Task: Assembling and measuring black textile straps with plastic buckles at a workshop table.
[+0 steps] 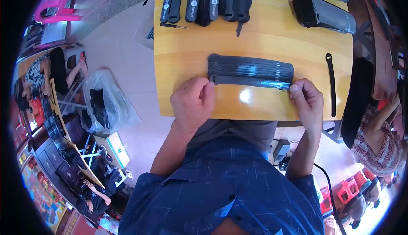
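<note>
Several black hook-and-loop straps (250,67) lie fanned out in overlapping rows near the front of the table, rounded ends to the left and pale print toward the right. The front strap (242,82) runs between my two hands. My left hand (191,101) is closed, thumb and forefinger at this strap's left end. At its right end my right hand (308,103) pinches the tip between thumb and fingers. Farther right, a single black strap (331,86) with a slotted head lies lengthwise, apart from the others.
Bundles of straps (204,1) lie along the far left of the wooden table (182,52), a thin dark tool (172,25) beside them. Another strap pile (323,14) lies far right. A plastic bag (112,101) stands left on the floor. Other people sit on both sides.
</note>
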The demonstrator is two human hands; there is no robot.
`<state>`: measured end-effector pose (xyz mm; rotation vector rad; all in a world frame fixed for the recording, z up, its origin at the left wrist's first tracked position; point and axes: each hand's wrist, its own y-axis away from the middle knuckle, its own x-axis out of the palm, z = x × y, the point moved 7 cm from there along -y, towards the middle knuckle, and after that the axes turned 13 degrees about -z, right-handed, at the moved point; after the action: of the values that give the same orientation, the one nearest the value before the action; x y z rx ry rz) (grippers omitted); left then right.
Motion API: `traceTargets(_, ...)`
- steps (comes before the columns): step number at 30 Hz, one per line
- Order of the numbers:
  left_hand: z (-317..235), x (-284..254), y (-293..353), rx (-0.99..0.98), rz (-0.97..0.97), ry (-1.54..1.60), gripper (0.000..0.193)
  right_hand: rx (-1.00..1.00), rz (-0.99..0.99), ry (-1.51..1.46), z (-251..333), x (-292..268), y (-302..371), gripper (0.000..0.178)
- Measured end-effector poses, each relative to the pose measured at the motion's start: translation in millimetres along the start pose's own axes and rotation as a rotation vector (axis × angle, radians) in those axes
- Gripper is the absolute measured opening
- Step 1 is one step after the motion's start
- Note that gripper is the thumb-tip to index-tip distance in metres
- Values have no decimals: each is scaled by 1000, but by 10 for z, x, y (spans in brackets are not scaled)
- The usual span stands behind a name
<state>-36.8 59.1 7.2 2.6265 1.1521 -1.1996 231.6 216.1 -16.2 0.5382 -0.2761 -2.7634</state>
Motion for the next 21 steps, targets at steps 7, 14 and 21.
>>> traceTargets(7,-18,-5,-30,32,7,-9,14,-11,-11,7,0,18,-15,20)
traceTargets(14,-21,7,-34,26,21,-16,17,-21,-15,39,15,19,-27,20)
traceTargets(21,-37,19,-39,4,21,-22,18,-16,-48,84,-7,17,-30,18)
